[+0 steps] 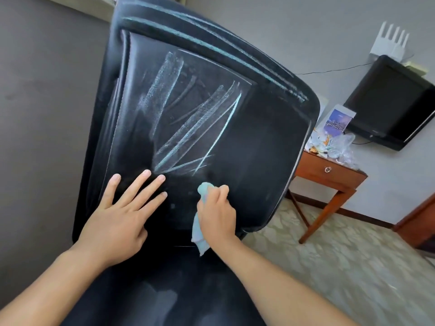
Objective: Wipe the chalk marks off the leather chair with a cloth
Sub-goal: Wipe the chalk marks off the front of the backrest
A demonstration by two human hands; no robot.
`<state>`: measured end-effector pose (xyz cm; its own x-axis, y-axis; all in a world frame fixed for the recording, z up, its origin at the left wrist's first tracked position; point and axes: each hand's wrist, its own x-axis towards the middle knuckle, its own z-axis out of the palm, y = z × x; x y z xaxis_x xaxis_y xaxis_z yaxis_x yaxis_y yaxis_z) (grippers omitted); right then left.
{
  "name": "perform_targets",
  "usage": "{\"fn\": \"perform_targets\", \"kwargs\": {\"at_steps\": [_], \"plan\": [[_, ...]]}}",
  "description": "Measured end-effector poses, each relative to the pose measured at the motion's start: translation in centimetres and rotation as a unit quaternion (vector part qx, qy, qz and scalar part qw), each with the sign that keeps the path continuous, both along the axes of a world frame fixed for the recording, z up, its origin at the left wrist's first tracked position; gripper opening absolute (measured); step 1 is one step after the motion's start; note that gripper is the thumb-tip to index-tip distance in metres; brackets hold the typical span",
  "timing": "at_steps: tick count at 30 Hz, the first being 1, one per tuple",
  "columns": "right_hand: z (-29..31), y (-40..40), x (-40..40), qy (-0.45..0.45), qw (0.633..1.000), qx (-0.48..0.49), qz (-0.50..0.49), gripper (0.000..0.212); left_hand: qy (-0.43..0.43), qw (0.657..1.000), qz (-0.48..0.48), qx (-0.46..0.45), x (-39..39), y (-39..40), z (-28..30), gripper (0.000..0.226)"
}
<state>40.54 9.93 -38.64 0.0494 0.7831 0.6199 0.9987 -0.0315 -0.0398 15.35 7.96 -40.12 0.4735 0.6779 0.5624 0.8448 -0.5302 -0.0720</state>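
- Two hands work low on the chair back (270,161): the left hand (117,220) lies flat with fingers spread, probably steadying it.
- Right hand (217,215) grips a bunched pale cloth (197,234), pressed below the marks.
- Chalk marks (188,123) remain above, unwiped.

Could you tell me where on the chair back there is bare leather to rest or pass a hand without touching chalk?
Bare leather lies right of the long bright line, out to the chair back's right edge, and low down between the left hand and the right hand gripping the cloth. The upper middle is crowded with chalk marks, and chalk lines follow the top edge.
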Motion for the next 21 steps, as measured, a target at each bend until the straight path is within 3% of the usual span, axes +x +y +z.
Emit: {"fn": "perform_targets", "kwargs": {"at_steps": [2, 5, 8, 10, 12, 15, 19, 21], "plan": [[3.7, 0.1, 0.9, -0.045, 0.998, 0.051, -0.017, 0.039, 0.000, 1.000, 0.004, -0.001, 0.1, -0.1, 0.0, 0.099], [13.4, 1.8, 2.0, -0.029, 0.989, 0.139, -0.035, 0.029, -0.001, 1.000, 0.007, -0.001, 0.3, 0.0, -0.1, 0.099], [23.3, 4.8, 2.2, -0.047, 0.980, 0.184, -0.059, 0.032, -0.002, 1.000, 0.008, 0.003, 0.4, 0.1, -0.2, 0.098], [26.8, 6.8, 1.6, -0.020, 0.980, 0.190, -0.051, 0.030, -0.001, 1.000, 0.008, 0.000, 0.4, 0.0, -0.2, 0.098], [26.2, 8.0, 0.7, 0.016, 0.976, 0.215, -0.040, 0.027, 0.000, 1.000, 0.006, -0.002, 0.3, 0.1, -0.2, 0.099], [20.1, 6.8, -0.5, 0.024, 0.972, 0.232, -0.022, 0.031, -0.001, 1.000, 0.005, -0.007, 0.3, 0.2, -0.2, 0.100], [7.3, 2.0, -0.6, -0.061, 0.992, 0.108, 0.033, 0.047, 0.000, 1.000, 0.004, -0.004, 0.4, 0.1, -0.1, 0.101], [3.6, 0.2, -0.2, -0.083, 0.995, 0.038, 0.047, 0.048, -0.003, 1.000, 0.003, -0.003, 0.4, -0.1, -0.1, 0.101]]}}
